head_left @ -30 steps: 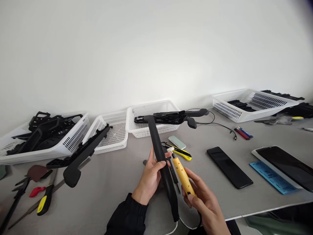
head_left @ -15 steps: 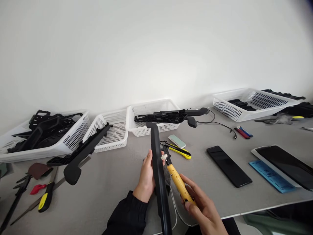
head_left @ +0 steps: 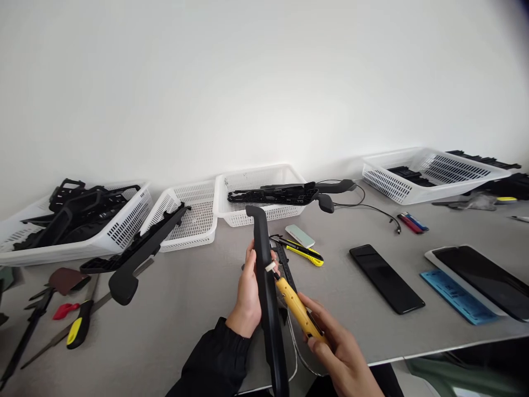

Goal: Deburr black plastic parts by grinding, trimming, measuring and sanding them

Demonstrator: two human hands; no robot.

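Observation:
A long black plastic part (head_left: pixel 268 298), bent at its far end, stands out in front of me with my left hand (head_left: pixel 247 300) closed around its upper portion. My right hand (head_left: pixel 336 344) grips a yellow rotary tool (head_left: pixel 300 306) from the right side. The tool's small white tip (head_left: pixel 270 267) is at the right edge of the black part, seemingly touching it. Behind the tool lies a dark caliper-like tool (head_left: pixel 285 264), partly hidden. A yellow-and-black utility knife (head_left: pixel 305 253) and a pale green block (head_left: pixel 300 236) lie just beyond.
White baskets (head_left: pixel 188 242) line the wall, several with black plastic parts. Another black part (head_left: pixel 136 253) leans on a basket at left, near a yellow-black-handled file (head_left: pixel 78 325). To the right lie a phone (head_left: pixel 386 278), a blue plate (head_left: pixel 458 298) and lighters (head_left: pixel 413 222).
The yellow tool and its white tip have moved slightly left and up along the black part. My view has shifted a little; both hands keep their holds.

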